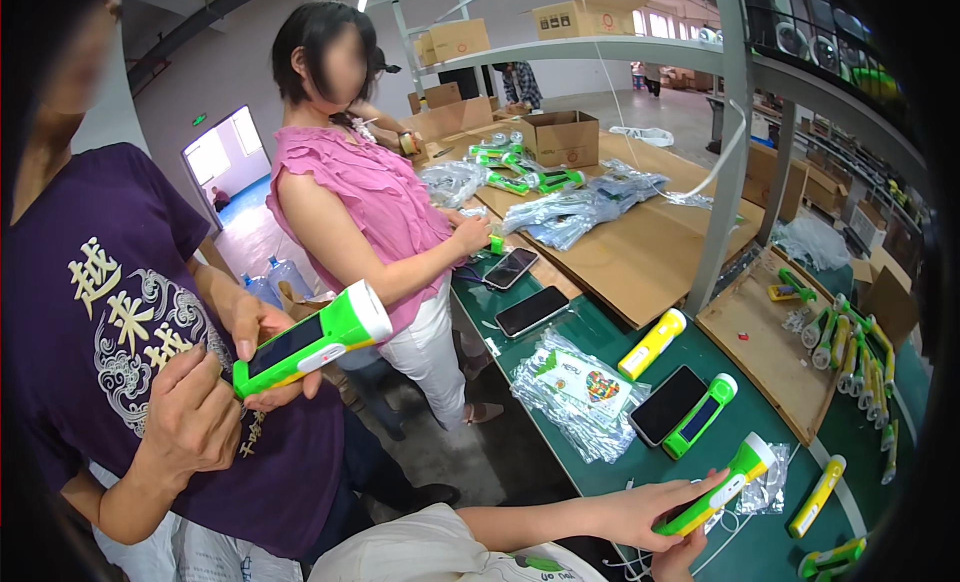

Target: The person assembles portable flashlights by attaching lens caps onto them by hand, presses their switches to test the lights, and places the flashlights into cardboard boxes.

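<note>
A green, yellow and white flashlight (728, 489) is held over the table at the lower right, its white head pointing up and to the right. My left hand (635, 512) grips its body, fingers stretched along the upper side. Just below, my right hand (680, 560) closes on the tail end, partly cut off by the lower edge of the picture. Near them lie a green flashlight with a dark panel (700, 417), a black phone (668, 406) and a white cable (725, 547). Clear plastic bags (768, 487) lie behind the held flashlight.
At left, a person in purple (200, 242) holds a green flashlight (320, 337); beyond, a person in pink (350, 192) works at the table. Printed bags (580, 392), a yellow flashlight (652, 344) and phones (532, 311) lie on it. A metal post (722, 202) and wooden tray (770, 332) stand right.
</note>
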`<state>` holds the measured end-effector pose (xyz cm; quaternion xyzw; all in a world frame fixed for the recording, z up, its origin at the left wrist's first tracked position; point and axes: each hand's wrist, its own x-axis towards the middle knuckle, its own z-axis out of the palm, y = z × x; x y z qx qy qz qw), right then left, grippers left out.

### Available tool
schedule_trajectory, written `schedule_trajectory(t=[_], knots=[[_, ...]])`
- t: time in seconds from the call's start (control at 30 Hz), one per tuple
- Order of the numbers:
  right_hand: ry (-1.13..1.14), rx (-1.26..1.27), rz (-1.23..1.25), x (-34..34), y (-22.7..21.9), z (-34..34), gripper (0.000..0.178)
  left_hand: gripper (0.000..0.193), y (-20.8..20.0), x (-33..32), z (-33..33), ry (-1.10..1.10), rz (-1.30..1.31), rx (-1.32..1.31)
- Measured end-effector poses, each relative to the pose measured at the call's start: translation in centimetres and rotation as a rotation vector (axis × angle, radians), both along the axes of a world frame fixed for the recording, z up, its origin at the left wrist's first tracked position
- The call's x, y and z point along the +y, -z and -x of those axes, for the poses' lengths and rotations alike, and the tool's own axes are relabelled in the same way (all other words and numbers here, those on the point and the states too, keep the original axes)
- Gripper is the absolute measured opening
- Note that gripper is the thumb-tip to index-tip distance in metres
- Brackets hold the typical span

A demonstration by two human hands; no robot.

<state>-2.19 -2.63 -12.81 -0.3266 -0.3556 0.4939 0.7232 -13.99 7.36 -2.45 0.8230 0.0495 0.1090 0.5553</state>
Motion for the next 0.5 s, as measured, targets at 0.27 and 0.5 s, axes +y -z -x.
schedule_trajectory(t=[0.27,0.5], knots=[[0.035,-0.004,0.062,-1.2,-2.1,-0.1,0.086,0.098,0.0,0.4,-0.3,0.127,0.162,0.023],[0.033,0.022,0.214,-0.8,-2.7,0.1,0.077,0.105,0.7,0.6,0.0,0.133,0.248,0.039]])
